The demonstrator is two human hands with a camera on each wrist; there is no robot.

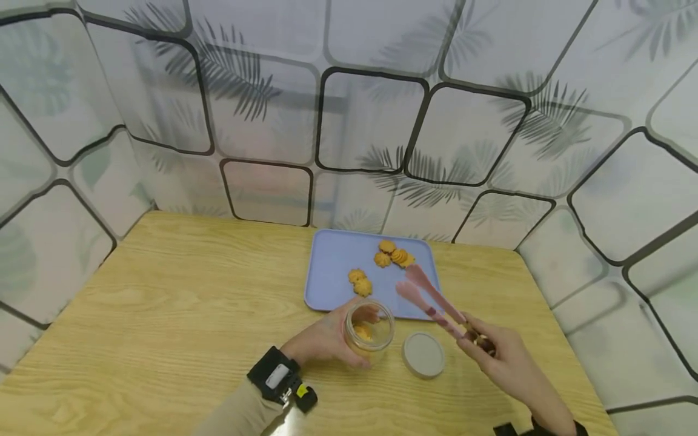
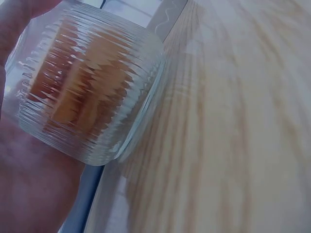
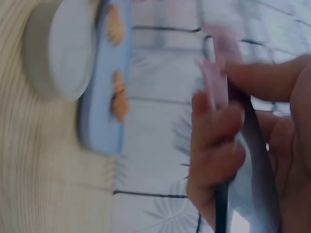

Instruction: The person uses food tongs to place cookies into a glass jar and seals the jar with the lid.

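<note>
The left hand (image 1: 329, 340) curls its fingers round a glass jar (image 1: 371, 332) holding butter cookies (image 1: 362, 331), probably steadying it by the blue tray (image 1: 334, 257). The right hand (image 1: 504, 358) grips pink tongs (image 1: 443, 300), tips parted, likely to avoid touching cookies directly. The lid (image 1: 423, 355) lies on the counter (image 1: 218, 303), leaving the jar uncovered.

Jar (image 1: 373, 350) left of lid (image 1: 423, 355), tray (image 1: 331, 260) behind both

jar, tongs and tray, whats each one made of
Jar: probably clear, glossy glass, given its transparent ribbed wall, though clear plastic is possible.
Tongs: the pink part is likely matte silicone or plastic, showing little shine.
Tray: probably plastic, fairly matte, from its uniform pale blue and rounded corners.
</note>
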